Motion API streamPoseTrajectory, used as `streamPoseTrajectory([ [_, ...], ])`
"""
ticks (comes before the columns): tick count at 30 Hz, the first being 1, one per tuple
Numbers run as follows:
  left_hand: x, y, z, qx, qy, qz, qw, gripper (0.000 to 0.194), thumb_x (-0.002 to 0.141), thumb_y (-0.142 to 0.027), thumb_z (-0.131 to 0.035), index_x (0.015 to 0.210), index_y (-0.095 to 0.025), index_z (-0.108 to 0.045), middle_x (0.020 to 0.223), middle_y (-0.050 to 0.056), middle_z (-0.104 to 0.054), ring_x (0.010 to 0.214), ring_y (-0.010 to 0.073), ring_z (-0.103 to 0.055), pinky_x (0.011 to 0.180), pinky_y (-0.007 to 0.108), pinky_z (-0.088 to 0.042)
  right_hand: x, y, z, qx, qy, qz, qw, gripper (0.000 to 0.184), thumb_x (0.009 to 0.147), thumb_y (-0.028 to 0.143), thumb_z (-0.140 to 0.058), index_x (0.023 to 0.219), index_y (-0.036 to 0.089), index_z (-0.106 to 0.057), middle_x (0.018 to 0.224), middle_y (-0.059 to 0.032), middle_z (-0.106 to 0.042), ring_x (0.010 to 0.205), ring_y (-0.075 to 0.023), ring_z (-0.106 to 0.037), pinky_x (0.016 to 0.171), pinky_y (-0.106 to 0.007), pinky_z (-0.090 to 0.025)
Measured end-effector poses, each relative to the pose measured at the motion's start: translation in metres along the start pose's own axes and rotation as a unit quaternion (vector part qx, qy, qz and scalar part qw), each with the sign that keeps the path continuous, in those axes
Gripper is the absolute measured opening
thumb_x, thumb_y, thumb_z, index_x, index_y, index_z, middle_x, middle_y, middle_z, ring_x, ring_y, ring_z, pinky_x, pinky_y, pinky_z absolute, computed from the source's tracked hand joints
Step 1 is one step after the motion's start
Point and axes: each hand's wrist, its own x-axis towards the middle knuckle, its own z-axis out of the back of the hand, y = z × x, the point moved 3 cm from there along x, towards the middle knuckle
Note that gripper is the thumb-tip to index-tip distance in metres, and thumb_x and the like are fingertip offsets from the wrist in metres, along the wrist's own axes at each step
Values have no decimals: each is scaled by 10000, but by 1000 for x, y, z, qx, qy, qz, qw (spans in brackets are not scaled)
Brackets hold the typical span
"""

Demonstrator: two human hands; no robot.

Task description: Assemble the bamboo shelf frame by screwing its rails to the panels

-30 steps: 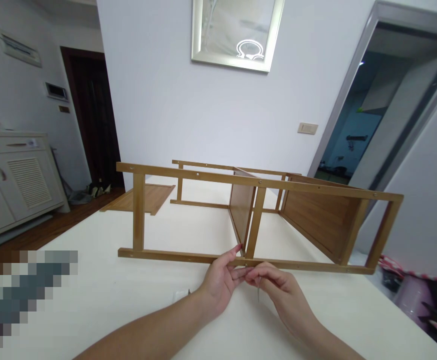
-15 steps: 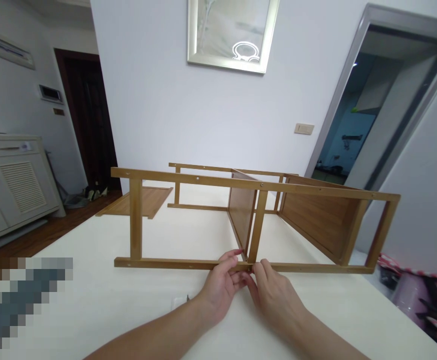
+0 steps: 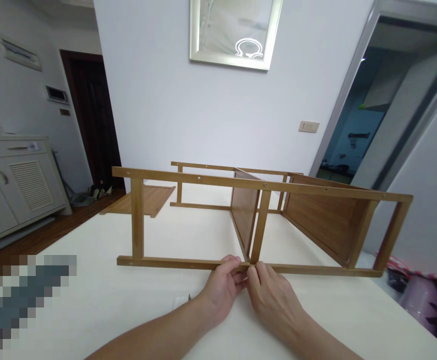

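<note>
A wooden shelf frame point(image 3: 173, 176) lies on its side on the white table point(image 3: 101, 300), with a middle shelf panel point(image 3: 244, 205) and a right shelf panel point(image 3: 325, 215) set between its two ladder-like sides. My left hand point(image 3: 222, 290) is closed around the near lower rail, thumb on top and fingers below, just left of the middle crossbar point(image 3: 261, 225). Beside it, my right hand point(image 3: 274, 295) pinches at the rail's front face where that crossbar meets it. Whatever sits between those fingertips is hidden.
A loose wooden panel point(image 3: 141, 201) lies at the table's far left. Near my left forearm is a small clear packet point(image 3: 180, 301). A pink container point(image 3: 421, 295) stands beyond the right edge. Behind the table rises a white wall point(image 3: 210, 115) with a framed picture point(image 3: 231, 62).
The view has shifted slightly, moving the frame a little to the right in the picture. My right-hand fingers have curled closer over the joint, and my left fingertips have shifted on the rail.
</note>
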Motion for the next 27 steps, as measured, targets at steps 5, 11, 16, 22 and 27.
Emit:
streamPoseTrajectory([
  [5, 1, 0, 0, 0, 4, -3, 1000, 256, 721, -264, -739, 727, -198, -492, 724, -7, -652, 727, 150, -618, 759, 296, -432, 3, 0, 2, 20, -21, 0, 1000, 214, 759, 33, -510, 813, 219, -418, 710, -28, -510, 615, -186, -470, 541, -294, -295],
  [11, -2, -2, -2, 16, 6, -9, 1000, 241, 724, -258, -733, 731, -197, -501, 711, -9, -649, 709, 140, -616, 764, 286, -437, -5, -3, 3, 54, -66, 48, 995, 184, 839, 38, -451, 808, 218, -429, 706, -19, -496, 614, -183, -461, 544, -300, -293],
  [16, -5, -5, -5, 10, 3, -25, 1000, 240, 723, -238, -729, 699, -191, -495, 757, 27, -687, 776, 170, -649, 831, 332, -471, -11, -9, 6, 121, -114, 25, 986, 108, 908, 82, -453, 884, 185, -476, 724, -11, -518, 600, -151, -478, 535, -264, -343],
  [22, -6, -7, -7, 6, 3, -24, 1000, 208, 709, -211, -727, 674, -179, -524, 762, 49, -703, 769, 190, -659, 807, 358, -502, -13, -14, 7, 188, -103, -19, 977, 115, 946, 97, -417, 977, 163, -507, 779, -29, -580, 585, -123, -532, 503, -225, -395],
  [27, -3, -5, -3, -2, -18, -15, 1000, 136, 693, -198, -718, 724, -156, -592, 733, 42, -686, 722, 188, -658, 789, 352, -506, -13, -14, 8, 221, -109, -19, 969, 127, 951, 91, -427, 1028, 160, -500, 858, -61, -640, 656, -132, -614, 544, -221, -464],
])
